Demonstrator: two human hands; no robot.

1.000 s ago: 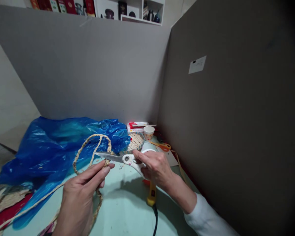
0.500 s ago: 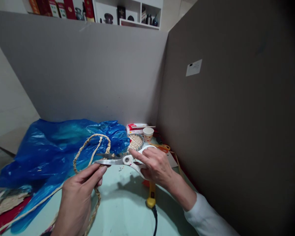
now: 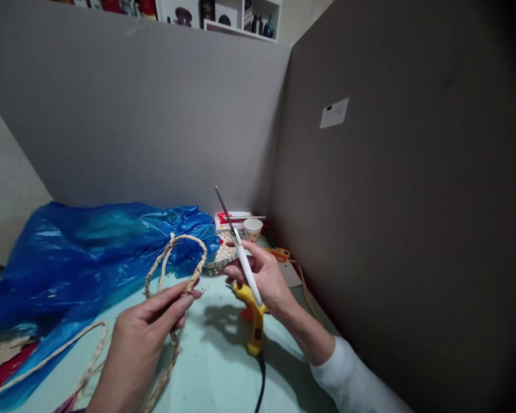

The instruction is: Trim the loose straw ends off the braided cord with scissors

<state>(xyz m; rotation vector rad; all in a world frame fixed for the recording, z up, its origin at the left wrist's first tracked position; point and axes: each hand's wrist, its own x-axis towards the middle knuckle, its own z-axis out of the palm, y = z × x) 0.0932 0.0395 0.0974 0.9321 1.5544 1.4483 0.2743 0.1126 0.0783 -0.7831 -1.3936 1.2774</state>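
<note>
My left hand (image 3: 148, 330) pinches a braided straw cord (image 3: 201, 261), which loops up above the fingers and hangs down below them toward the bottom edge. To the right, my right hand (image 3: 264, 275) holds white-handled scissors (image 3: 246, 268), turned edge-on with the blades pointing up and apart from the cord. Beneath the right hand lies a yellow glue gun (image 3: 256, 332) on the pale green table (image 3: 215, 367), its black cable running toward the front. Small scraps (image 3: 205, 290) lie between the hands.
A blue plastic bag (image 3: 90, 241) spreads over the back left. Behind the scissors stand a woven basket (image 3: 224, 255) and a paper cup (image 3: 253, 228). Grey panels (image 3: 155, 115) rise at the back and right. Loose cord (image 3: 75, 338) lies at the left.
The scissors have left the cord at my left fingertips, and my right hand has turned them upright. More of the glue gun shows. The view has shifted slightly.
</note>
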